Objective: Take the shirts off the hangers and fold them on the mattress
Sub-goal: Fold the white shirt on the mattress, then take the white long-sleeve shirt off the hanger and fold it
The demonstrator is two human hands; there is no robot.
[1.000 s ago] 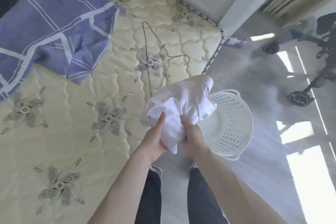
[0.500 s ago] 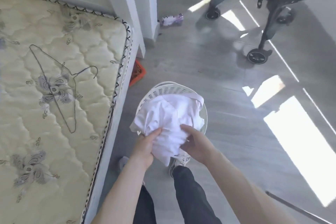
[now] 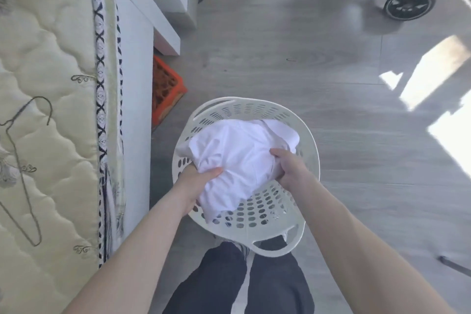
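White shirt [image 3: 237, 158] bunched directly over basket [image 3: 309, 140], left hand [image 3: 196, 183] and right hand [image 3: 290, 169] clamped on opposite sides, equally near.

a second ago the bundled white shirt [image 3: 237, 158] was held up over the edge of the mattress [image 3: 51, 58], with the white laundry basket [image 3: 309, 150] off to its right. now the shirt is down inside the basket's rim, over the floor. the left hand [image 3: 196, 183] and right hand [image 3: 290, 168] have spread from side by side under the bundle to opposite sides of it. the view has swung right: the mattress and wire hanger [image 3: 24, 160] now sit at the left edge, and the purple sheet has gone from sight.
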